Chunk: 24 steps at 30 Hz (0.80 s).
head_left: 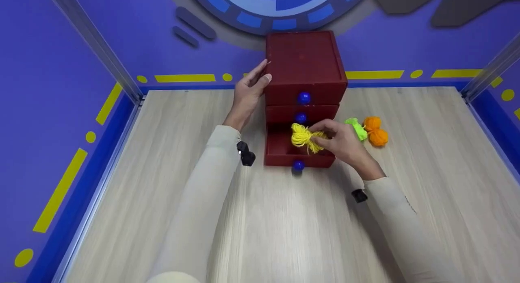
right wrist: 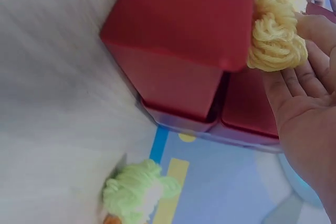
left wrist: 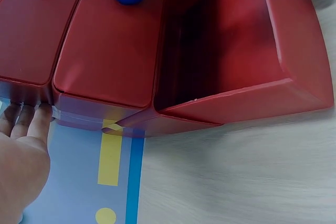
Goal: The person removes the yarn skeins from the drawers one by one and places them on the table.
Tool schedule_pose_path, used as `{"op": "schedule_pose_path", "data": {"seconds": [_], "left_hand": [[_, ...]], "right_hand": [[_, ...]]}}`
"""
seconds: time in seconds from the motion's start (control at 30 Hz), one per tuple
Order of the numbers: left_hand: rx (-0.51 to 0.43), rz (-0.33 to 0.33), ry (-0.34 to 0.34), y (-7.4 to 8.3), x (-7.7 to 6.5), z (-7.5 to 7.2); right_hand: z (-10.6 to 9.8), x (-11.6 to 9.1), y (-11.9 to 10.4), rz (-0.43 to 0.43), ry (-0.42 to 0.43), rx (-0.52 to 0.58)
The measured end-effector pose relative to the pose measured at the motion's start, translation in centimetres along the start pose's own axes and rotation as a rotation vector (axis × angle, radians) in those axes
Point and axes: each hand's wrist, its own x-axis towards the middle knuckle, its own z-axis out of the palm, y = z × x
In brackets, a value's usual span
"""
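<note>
A small dark red chest of drawers (head_left: 302,57) with blue round knobs stands against the back wall. Its bottom drawer (head_left: 278,160) is pulled out, while the two above are closed. My right hand (head_left: 343,142) pinches a tied bundle of yellow yarn (head_left: 300,135) over that drawer. In the right wrist view the yellow yarn (right wrist: 277,38) sits between thumb and fingers. My left hand (head_left: 247,94) rests on the chest's left side with its fingers extended; the left wrist view shows the fingertips (left wrist: 39,121) touching the side wall.
Right of the chest, a bright green yarn bundle (head_left: 356,128) and an orange yarn bundle (head_left: 376,131) lie side by side on the light wooden table (head_left: 276,226). Blue panels (head_left: 170,43) with yellow marks wall in the table at the back and sides.
</note>
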Motion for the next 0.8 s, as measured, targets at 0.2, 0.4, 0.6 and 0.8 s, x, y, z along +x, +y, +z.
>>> {"op": "schedule_pose_path", "data": {"seconds": [0.2, 0.4, 0.6, 0.8], "left_hand": [[-0.003, -0.002, 0.009, 0.0, 0.2, 0.3], [0.021, 0.012, 0.0, -0.3, 0.3, 0.3], [0.003, 0.01, 0.0, -0.3, 0.4, 0.5], [-0.015, -0.004, 0.023, -0.4, 0.5, 0.7]], "right_hand": [[-1.5, -0.6, 0.0, 0.007, 0.053, -0.039], [-3.1, -1.4, 0.7, 0.023, 0.108, -0.063], [-4.8, -2.1, 1.7, 0.035, 0.153, -0.084], [-6.7, -2.6, 2.5, 0.082, 0.18, -0.084]]}}
